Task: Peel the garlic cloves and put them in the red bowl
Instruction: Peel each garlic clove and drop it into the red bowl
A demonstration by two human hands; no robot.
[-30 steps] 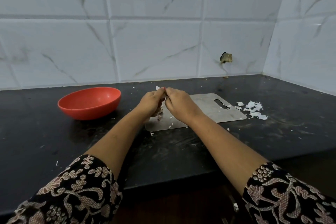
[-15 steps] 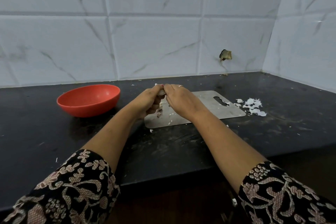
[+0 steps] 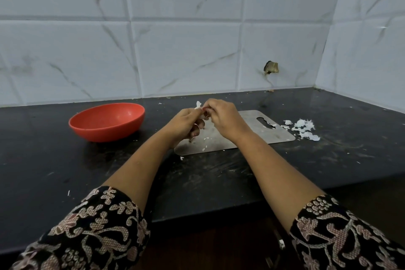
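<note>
Hands have barely shifted from half a second ago and still meet above the left end of the board [image 3: 252,136]; a flap of white skin [image 3: 198,105] now stands taller over the fingertips. Left hand [image 3: 186,123] curls round the clove [image 3: 202,115], which is mostly hidden. Right hand [image 3: 223,118] pinches the clove from the other side, fingers bent. Both are raised off the board. Well to the left, the bowl [image 3: 107,131] sits on the counter [image 3: 328,160]. Peels [image 3: 304,129] lie just right of the board.
</note>
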